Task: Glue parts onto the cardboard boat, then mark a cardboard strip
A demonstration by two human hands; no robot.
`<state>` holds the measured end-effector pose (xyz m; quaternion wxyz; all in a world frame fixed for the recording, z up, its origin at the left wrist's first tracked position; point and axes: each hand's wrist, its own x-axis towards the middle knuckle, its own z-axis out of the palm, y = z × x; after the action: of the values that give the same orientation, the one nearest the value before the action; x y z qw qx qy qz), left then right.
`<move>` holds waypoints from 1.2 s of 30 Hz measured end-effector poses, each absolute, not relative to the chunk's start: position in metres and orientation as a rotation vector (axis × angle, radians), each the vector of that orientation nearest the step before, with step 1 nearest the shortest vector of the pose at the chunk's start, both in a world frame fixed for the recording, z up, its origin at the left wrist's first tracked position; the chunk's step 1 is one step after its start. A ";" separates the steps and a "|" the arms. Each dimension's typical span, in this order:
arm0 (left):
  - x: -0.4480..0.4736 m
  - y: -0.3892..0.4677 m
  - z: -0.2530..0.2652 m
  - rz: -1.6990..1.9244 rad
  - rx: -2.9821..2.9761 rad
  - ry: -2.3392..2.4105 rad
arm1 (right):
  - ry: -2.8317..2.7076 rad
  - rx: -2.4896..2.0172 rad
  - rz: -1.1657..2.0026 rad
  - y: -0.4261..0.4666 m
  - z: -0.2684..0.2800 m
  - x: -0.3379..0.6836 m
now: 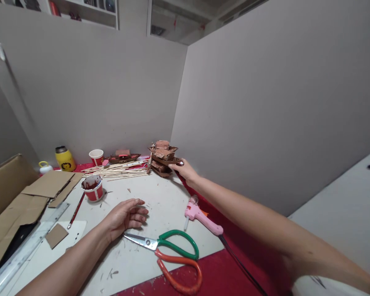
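Note:
My right hand [188, 172] reaches to the far corner of the table, its fingers closed on the end of a brown cardboard model boat [163, 154]. That boat sits in a pile with other small brown boats, one above and one below. My left hand [128, 217] rests on the white board with its fingers apart and slightly curled, holding nothing. Beside it lie scissors [148, 243] with one green and one orange handle. A pink hot glue gun [203, 218] lies below my right forearm.
Thin wooden sticks [117, 170] lie in front of another boat [123, 155]. A paint-stained paper cup [93, 190], a brush [76, 210], a clear ruler [33, 242] and cardboard sheets [49, 183] are on the left. A yellow bottle [64, 158] stands by the grey partition [105, 82].

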<state>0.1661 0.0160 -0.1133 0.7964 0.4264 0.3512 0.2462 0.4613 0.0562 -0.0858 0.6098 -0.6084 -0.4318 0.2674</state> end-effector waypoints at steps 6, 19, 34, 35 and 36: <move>0.166 0.015 -0.109 0.527 0.911 0.771 | -0.768 -1.459 0.700 -0.007 -0.060 0.469; 0.162 0.018 -0.100 0.726 1.033 0.854 | -1.162 -1.225 0.803 -0.132 -0.067 0.409; 0.155 -0.014 -0.082 0.788 1.225 0.946 | -1.483 -1.209 0.929 -0.138 -0.068 0.398; 0.155 -0.015 -0.082 0.798 1.236 0.958 | -1.536 -1.212 0.937 -0.136 -0.067 0.397; 0.156 -0.016 -0.083 0.804 1.246 0.968 | -1.608 -1.210 0.913 -0.134 -0.066 0.396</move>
<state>0.1556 -0.0161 -0.0826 0.6330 0.5449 0.4231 0.3513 0.3962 -0.1337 -0.0662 0.4491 -0.4892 -0.6502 0.3690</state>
